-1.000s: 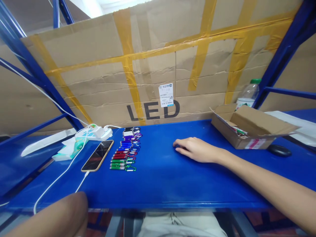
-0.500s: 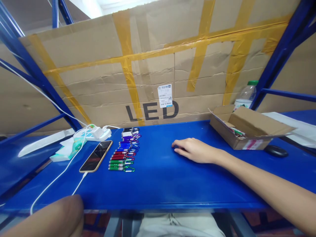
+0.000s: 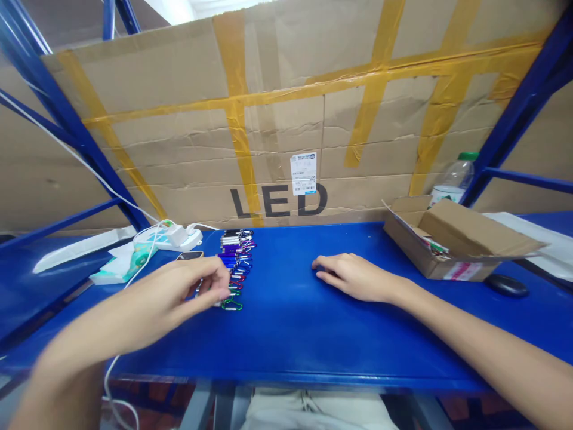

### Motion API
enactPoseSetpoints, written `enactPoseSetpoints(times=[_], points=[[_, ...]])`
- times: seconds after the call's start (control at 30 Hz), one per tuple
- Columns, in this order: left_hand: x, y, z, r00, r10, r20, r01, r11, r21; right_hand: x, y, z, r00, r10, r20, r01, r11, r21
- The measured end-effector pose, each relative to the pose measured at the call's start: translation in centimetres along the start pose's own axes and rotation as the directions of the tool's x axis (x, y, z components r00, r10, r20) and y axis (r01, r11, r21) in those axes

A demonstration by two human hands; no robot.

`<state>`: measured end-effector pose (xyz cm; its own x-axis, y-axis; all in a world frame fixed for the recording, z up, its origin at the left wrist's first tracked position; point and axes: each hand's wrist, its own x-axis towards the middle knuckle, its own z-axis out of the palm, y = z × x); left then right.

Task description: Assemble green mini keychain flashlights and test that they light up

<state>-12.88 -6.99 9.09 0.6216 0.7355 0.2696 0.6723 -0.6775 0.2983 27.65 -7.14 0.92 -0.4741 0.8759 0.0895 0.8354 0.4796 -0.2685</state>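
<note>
Several small keychain torches with carabiner clips [image 3: 231,246] lie in a column on the blue table [image 3: 286,334], coloured black, white, purple, blue, red and green from back to front. Over the red and green ones hovers my left hand [image 3: 192,292], its fingers curled with a gap between thumb and fingertips; it hides their barrels and most of the phone [image 3: 190,255]. I see nothing held in it. To the right of the torches, my right hand [image 3: 351,276] rests on the table, fingers loosely bent and apart, holding nothing.
An open cardboard box [image 3: 465,239] stands at the right, with a bottle [image 3: 454,179] behind it and a black mouse [image 3: 507,285] beside it. A power strip [image 3: 181,239], white cables and a tissue pack [image 3: 120,266] are at the left. Cardboard [image 3: 286,131] walls the back.
My left hand has come in from the lower left and now covers the phone and the nearer torches. My right hand stays in place. The view has shifted slightly.
</note>
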Motion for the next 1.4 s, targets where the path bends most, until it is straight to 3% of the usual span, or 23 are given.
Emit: enactPoseSetpoints(times=[0.03,0.17,0.27,0.33,0.43,0.67,0.97,1.2,1.4], points=[[0.7,-0.3,0.5,0.995,-0.004,0.095,0.006,1.0,-0.026,0.0,0.0,0.1,1.0,0.003,-0.001,-0.003,1.0,-0.001],[0.8,-3.0,3.3,0.987,-0.1,-0.125,0.099,0.995,-0.009,0.2,-0.2,0.1,1.0,0.012,-0.004,-0.012,1.0,0.004],[-0.7,-4.8,5.2,0.97,-0.055,-0.238,0.065,0.997,0.033,0.2,-0.4,-0.1,1.0,0.016,0.002,-0.016,1.0,0.012],[-1.4,-5.6,6.0,0.97,-0.008,-0.242,0.016,0.999,0.033,0.3,-0.5,-0.1,1.0,0.019,0.003,-0.019,1.0,0.018],[-1.7,-6.0,6.7,0.956,0.032,-0.291,-0.024,0.999,0.029,0.3,-0.3,-0.1,1.0,0.024,0.0,-0.024,1.0,0.016],[-1.5,-5.3,7.9,0.902,-0.007,-0.431,0.03,0.998,0.047,0.3,-0.3,0.0,1.0,0.023,-0.008,-0.023,1.0,0.012],[-1.8,-5.6,9.2,0.898,-0.029,-0.438,0.045,0.999,0.026,0.4,-0.4,-0.2,1.0,0.025,-0.003,-0.025,0.999,0.019],[-2.4,-6.4,9.5,0.93,-0.046,-0.363,0.065,0.997,0.039,0.2,-0.2,-0.2,1.0,0.022,-0.01,-0.021,0.998,0.057],[-2.5,-6.5,9.5,0.932,-0.074,-0.356,0.087,0.996,0.02,0.2,-0.1,-0.2,0.999,0.038,-0.017,-0.037,0.997,0.061]])
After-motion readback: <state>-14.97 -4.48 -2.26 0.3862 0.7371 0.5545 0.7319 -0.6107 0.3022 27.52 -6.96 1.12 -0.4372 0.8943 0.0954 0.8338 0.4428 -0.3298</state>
